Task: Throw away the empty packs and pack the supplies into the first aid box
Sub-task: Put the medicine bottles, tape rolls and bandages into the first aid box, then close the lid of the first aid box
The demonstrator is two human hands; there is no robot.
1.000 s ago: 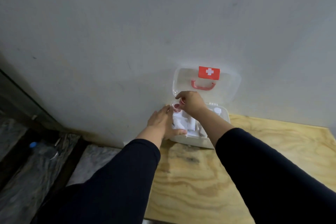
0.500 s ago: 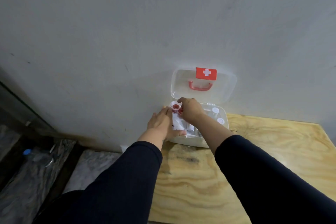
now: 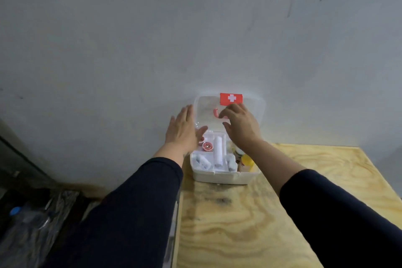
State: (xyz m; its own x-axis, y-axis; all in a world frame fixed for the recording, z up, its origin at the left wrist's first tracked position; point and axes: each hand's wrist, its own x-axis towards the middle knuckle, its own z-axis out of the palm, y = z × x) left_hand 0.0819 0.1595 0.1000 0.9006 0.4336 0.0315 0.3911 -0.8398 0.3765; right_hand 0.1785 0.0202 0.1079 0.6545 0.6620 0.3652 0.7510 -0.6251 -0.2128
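Against a plain grey wall (image 3: 195, 28), marked with a few dark streaks near the top right, stands a pale plywood table (image 3: 250, 224) with swirling grain and some dark stains. To the left of the table, lower down, lies dim clutter including a clear plastic bottle with a blue cap (image 3: 15, 211).

At the table's far left corner, touching the wall, sits the white first aid box (image 3: 221, 177). Its clear lid (image 3: 257, 111) stands upright against the wall, carrying a red label with a white cross (image 3: 231, 98) and a pink handle (image 3: 215, 112). Inside the box are white rolls (image 3: 218, 151), a small round red item (image 3: 207, 146) and a yellow-capped container (image 3: 248, 162).

Two arms in dark sleeves reach forward. The left hand (image 3: 182, 130) is flat and spread, holding nothing, at the lid's left edge. The right hand (image 3: 241, 124) is loosely curled with fingers apart in front of the lid, empty, its fingertips near the handle.
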